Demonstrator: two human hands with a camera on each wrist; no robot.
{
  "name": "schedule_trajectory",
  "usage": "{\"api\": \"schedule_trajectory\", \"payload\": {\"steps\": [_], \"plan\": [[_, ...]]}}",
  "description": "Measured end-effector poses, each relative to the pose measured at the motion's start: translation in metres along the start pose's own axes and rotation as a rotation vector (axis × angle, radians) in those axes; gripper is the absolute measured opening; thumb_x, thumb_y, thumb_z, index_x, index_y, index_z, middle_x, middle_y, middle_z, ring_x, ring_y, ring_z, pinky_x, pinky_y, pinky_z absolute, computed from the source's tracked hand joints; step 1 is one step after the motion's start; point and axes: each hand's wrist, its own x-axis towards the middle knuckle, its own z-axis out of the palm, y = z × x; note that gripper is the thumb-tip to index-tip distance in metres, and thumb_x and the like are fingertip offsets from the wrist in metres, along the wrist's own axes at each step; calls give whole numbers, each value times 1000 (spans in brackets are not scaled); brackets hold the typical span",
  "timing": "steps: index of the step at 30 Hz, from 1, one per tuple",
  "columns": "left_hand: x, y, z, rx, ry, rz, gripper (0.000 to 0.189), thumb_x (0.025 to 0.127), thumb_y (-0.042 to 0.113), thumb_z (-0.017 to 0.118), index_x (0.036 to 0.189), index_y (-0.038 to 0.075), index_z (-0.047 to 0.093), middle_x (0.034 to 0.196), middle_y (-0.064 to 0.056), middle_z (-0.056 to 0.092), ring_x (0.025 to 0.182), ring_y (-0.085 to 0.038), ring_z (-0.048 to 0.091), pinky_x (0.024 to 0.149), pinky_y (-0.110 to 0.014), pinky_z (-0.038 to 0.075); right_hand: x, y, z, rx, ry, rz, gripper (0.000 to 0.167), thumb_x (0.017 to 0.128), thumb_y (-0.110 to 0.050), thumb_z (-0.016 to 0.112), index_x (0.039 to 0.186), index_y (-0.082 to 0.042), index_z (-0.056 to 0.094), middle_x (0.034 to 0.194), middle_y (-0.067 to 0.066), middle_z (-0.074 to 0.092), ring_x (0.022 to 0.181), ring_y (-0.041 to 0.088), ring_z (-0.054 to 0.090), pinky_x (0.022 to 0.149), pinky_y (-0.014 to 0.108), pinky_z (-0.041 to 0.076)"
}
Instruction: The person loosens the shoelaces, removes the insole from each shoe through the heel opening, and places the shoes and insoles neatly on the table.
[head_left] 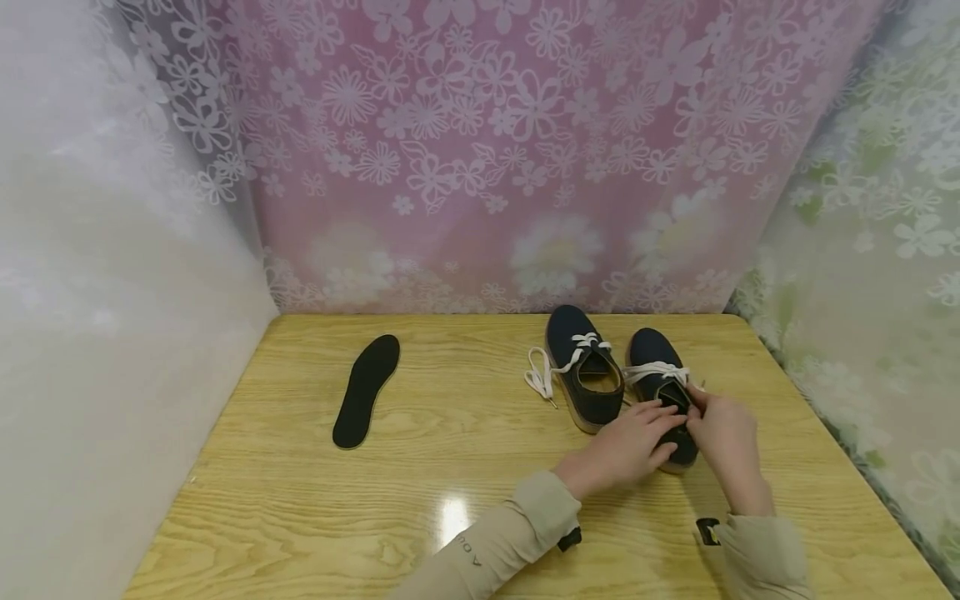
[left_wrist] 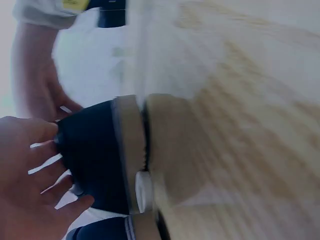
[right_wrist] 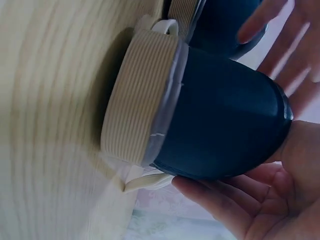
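Note:
A dark navy lace-up shoe [head_left: 651,350] with white laces stands on the table at the right, toe pointing away. My left hand [head_left: 626,442] lies across its opening with fingers extended, touching the collar near the heel. On the right side, my right hand [head_left: 726,433] pinches the edge of the opening, its fingers against the outer side and its thumb largely hidden. The right wrist view shows the shoe's heel [right_wrist: 225,115] and ribbed tan sole. Dark material shows inside this shoe, partly covered by fingers. Left of it stands the matching shoe [head_left: 597,408], tan inside.
A black insole [head_left: 366,392] lies flat on the left part of the wooden table [head_left: 285,517]. Loose white lace ends [head_left: 542,379] trail beside the left shoe. A pink floral curtain [head_left: 480,167] hangs behind the table, with pale cloth at both sides.

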Motion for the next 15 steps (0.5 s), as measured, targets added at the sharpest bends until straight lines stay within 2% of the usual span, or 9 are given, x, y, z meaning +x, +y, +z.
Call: {"api": "schedule_trajectory", "payload": {"steps": [3,5,9,13,14,15], "plan": [[0,2,5,57,-7,21,43,109,36,46,149,19,51,155,6,45,151,-11,28,119,-17,17,-4,-3,0,-6,1,7,39,92,-1,58,129,9,62,50,10,51,40,21,35,44,32,28],[0,1,6,57,2,27,39,109,34,48,145,20,55,152,7,49,150,-10,29,118,-16,20,-6,-4,0,-6,-6,11,40,92,-2,58,130,9,62,54,14,55,40,21,36,43,32,28],[-2,-3,3,7,3,32,36,109,35,49,140,22,59,149,9,53,149,-8,31,113,-16,32,-8,-6,-3,-15,-33,-2,40,93,-4,60,129,11,62,58,16,58,40,20,37,42,32,29],[-5,-8,0,-91,-14,28,36,108,40,49,137,24,61,150,9,52,146,-3,35,106,-14,40,-12,-7,-7,-20,-66,-22,40,93,-6,63,128,14,62,58,12,59,41,18,37,42,32,30],[-6,-10,0,-111,-17,29,36,107,41,49,136,24,62,150,8,52,144,-2,38,103,-13,42,-13,-8,-8,-22,-72,-28,40,93,-6,63,127,14,62,60,13,61,41,18,37,42,31,30],[-8,-11,0,-132,-22,30,36,107,42,49,136,25,62,151,7,51,138,-1,46,98,-11,44,-14,-8,-8,-22,-74,-32,39,93,-7,63,126,15,62,65,17,65,40,18,38,42,31,30]]}}
